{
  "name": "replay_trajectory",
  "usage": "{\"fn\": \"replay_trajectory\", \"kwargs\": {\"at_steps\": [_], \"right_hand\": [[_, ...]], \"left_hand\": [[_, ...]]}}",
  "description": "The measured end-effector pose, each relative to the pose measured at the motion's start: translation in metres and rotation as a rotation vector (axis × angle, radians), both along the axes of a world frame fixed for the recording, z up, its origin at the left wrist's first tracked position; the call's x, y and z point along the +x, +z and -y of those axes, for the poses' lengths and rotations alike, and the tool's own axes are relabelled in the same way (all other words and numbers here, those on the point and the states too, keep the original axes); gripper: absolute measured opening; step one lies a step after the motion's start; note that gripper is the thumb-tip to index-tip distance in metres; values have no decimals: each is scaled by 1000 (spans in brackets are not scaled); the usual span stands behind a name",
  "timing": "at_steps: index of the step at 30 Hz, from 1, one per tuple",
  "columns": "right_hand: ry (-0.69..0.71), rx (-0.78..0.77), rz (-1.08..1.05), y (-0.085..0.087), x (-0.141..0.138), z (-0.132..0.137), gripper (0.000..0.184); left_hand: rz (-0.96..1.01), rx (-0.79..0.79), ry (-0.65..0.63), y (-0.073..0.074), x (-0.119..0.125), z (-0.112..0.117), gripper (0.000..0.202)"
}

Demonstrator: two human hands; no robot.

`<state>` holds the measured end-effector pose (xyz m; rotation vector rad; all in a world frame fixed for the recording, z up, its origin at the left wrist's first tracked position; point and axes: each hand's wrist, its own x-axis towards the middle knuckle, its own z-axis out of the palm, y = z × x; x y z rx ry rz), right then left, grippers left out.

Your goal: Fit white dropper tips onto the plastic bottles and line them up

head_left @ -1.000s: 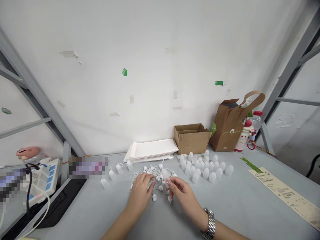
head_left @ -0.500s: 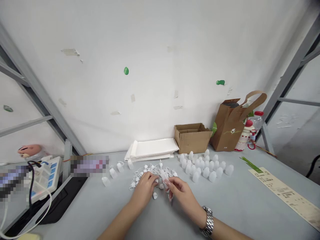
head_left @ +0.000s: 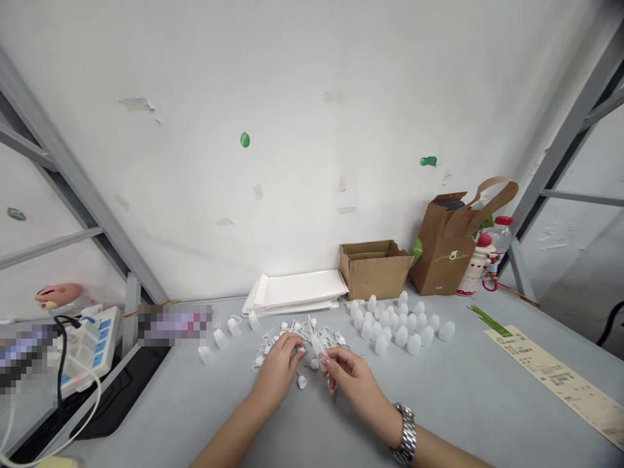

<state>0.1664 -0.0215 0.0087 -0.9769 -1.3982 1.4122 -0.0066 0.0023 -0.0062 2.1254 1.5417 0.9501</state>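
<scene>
My right hand (head_left: 353, 377) pinches a slim, see-through plastic tube (head_left: 318, 344), held tilted with its narrow white tip pointing up. Beside it, my left hand (head_left: 280, 364) is closed, fingertips around a small white cap (head_left: 301, 350) that is partly hidden. A loose white cap with a short dark wire (head_left: 301, 381) lies on the table between the hands. Behind them spreads a tangled pile of white cords with small white end caps (head_left: 266, 344). To the right stand several frosted, rounded translucent shells (head_left: 401, 336).
Several frosted pieces with cord loops (head_left: 221, 338) stand at left. White padded envelopes (head_left: 302, 289), an open cardboard box (head_left: 377, 276) and a brown paper bag (head_left: 446, 253) line the wall. A power strip (head_left: 95, 351) sits far left; a printed paper strip (head_left: 556, 377) lies right.
The tube in my right hand has tilted a little to the left and its tip sits slightly lower. My left hand has shifted only slightly.
</scene>
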Motion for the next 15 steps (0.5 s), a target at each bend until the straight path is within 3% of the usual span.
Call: {"fn": "replay_trajectory", "kwargs": {"at_steps": [8,11,15], "right_hand": [[-7,23,72,1,1,4,32],[-5,31,88,1,1,5,32],[-16,64,157,3,0,7,30]], "left_hand": [[31,5,4,3,1,2,16],[217,-20,50,13,4,5,12],[639,-247,109,28,8,8,17]]}}
